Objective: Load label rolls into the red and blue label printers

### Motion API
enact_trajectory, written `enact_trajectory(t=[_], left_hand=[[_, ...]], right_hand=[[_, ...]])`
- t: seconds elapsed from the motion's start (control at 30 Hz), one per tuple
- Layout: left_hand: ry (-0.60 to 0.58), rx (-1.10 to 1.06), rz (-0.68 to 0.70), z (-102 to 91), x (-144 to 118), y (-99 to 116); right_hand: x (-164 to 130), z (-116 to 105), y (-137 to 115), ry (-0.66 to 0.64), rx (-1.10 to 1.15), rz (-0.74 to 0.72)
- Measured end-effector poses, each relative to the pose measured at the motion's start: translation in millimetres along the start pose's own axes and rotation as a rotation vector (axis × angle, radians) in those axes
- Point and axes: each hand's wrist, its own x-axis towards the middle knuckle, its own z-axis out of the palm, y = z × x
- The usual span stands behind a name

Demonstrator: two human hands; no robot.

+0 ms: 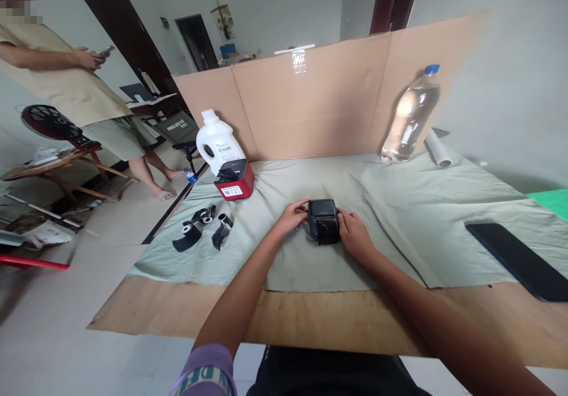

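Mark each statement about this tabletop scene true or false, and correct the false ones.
1. Both hands grip the small black device, the left hand on one side and the right hand on the other. True.
2. The white jug stands right behind the red box. True.
3. The water bottle lies flat on the cloth. False: it stands leaning against the cardboard screen.
4. The dark phone lies beside the white jug. False: it lies at the far right of the table.
5. Black ribbon rolls lie left of the hands. True.
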Motion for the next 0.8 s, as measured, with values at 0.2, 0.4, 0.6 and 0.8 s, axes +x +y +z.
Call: enact_trajectory(t=[0.2,0.4,0.6,0.8], left_hand=[[-0.071,-0.068,-0.130,-7.2,5,5],[-0.045,-0.072,-0.134,-4.9,7,1],[0.006,-0.090,0.028,-1.2,3,-3],[-0.006,-0.005,0.123,-10.3,30,-4]], right_hand=[[0,-2,-2,-0.009,-0.015,0.004],[0,-2,-4,-0.015,-0.026,0.011],[0,1,1,-0.007,-0.029,0.011],[2,1,2,-0.016,-0.010,0.001]])
